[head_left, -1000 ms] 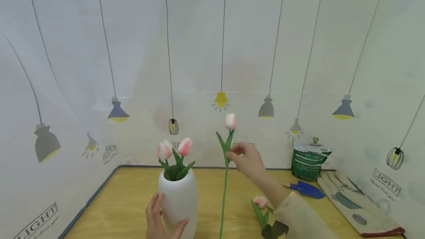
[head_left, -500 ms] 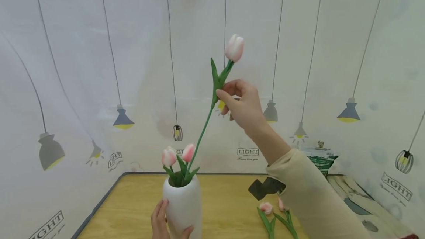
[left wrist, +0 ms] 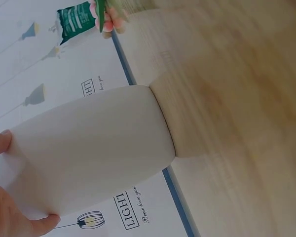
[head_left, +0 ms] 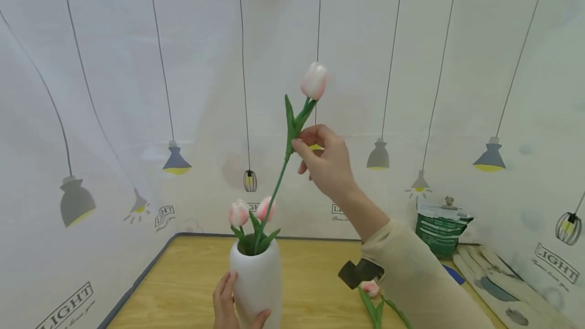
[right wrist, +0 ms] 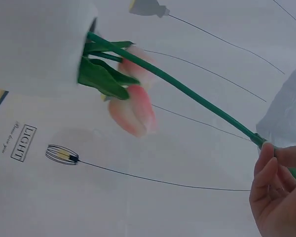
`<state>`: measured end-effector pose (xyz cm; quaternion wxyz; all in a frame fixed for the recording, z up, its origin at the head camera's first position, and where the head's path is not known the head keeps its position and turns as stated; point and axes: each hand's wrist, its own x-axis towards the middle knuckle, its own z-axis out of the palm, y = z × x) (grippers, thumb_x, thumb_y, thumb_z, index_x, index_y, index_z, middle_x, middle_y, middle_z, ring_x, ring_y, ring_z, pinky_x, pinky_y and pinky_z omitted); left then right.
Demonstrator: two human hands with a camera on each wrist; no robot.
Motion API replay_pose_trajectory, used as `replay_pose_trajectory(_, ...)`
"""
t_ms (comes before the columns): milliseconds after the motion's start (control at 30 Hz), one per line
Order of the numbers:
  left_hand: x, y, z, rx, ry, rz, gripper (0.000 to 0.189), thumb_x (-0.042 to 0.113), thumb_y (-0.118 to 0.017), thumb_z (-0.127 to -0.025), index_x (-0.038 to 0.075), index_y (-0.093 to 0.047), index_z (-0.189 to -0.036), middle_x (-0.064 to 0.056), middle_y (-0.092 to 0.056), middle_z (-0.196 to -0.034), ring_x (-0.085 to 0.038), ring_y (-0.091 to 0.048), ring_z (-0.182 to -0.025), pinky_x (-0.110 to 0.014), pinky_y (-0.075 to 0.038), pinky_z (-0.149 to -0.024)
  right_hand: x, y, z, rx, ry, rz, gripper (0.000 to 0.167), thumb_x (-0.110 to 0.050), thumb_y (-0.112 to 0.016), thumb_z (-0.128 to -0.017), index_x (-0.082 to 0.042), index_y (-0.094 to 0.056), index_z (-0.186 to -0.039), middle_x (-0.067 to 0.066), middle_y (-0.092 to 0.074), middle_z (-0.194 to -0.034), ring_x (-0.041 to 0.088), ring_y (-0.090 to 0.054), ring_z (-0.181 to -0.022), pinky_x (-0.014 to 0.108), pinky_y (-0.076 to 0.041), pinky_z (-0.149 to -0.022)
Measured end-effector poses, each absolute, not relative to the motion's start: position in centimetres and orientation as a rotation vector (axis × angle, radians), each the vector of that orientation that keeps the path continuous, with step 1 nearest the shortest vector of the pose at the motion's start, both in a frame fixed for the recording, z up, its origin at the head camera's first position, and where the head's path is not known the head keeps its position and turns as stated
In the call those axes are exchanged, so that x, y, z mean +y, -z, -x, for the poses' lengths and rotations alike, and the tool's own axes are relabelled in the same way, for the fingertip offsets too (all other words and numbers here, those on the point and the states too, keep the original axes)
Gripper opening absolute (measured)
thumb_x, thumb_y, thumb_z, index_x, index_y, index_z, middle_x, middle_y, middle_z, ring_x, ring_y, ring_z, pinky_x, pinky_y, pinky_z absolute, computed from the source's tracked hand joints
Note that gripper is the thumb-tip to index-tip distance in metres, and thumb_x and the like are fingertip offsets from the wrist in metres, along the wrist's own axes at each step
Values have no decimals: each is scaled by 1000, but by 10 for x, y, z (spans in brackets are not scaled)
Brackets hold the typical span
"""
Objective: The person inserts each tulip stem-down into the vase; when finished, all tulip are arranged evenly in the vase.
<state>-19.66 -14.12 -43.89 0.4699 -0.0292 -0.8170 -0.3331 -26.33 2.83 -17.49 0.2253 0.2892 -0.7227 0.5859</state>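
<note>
In the head view my right hand pinches a pale pink tulip by its stem, just below the leaves. The tulip leans to the right, and its stem's lower end goes into the mouth of the white vase. Two more pink tulips stand in the vase, their leaves at the rim. My left hand grips the vase from the left, fingers on one side and thumb in front. The left wrist view has the vase base standing on the wooden table. In the right wrist view the stem slants into the vase mouth.
More tulips lie on the wooden table, partly behind the right sleeve. At the back right stand a green bag with a clip, a partly hidden blue trowel and pale work gloves.
My right hand has raised the tulip and carried it left over the vase, then lowered it slightly. Its stem's end has entered the vase mouth. My left hand keeps its hold on the vase.
</note>
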Motion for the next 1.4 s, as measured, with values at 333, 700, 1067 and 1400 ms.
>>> replay_pose_trajectory(333, -139, 437, 197, -2007, 812, 65, 108, 12, -88, -42, 8, -31, -133, -20, -39, -121, -25, -46, -99, -36, -46, -61, 5, 249, 243, -2329, -1568, -926, 11, -12, -59, -83, -4, -54, -90, 10, -60, -84, 18, -56, -50, 26, -46, -41)
replay_pose_trajectory(700, -135, 439, 199, -1987, 802, 62, 107, 13, -89, -41, 7, -33, -132, -20, -40, -119, -26, -48, -97, -35, -47, -59, -3, 302, 247, -2422, -1491, -910, 11, -10, -62, -79, -4, -58, -87, 9, -63, -84, 6, -49, -47, 19, -46, -46)
replay_pose_trajectory(1067, -139, 443, 198, -1972, 780, 116, 110, 13, -89, -38, 6, -33, -132, -21, -40, -120, -14, -43, -104, -32, -46, -60, 45, 312, 244, -2368, -1442, -845, 7, -12, -62, -81, -7, -59, -84, 7, -62, -80, 4, -49, -46, 21, -44, -42)
replay_pose_trajectory(1400, -150, 443, 201, -1886, 755, 206, 107, 17, -89, -39, 2, -35, -130, -21, -40, -119, 3, -30, -111, -34, -48, -57, 142, 399, 274, -2850, -788, -620, 14, -6, -64, -70, -11, -55, -61, -4, -54, -58, 5, -43, -50, 22, -35, -45)
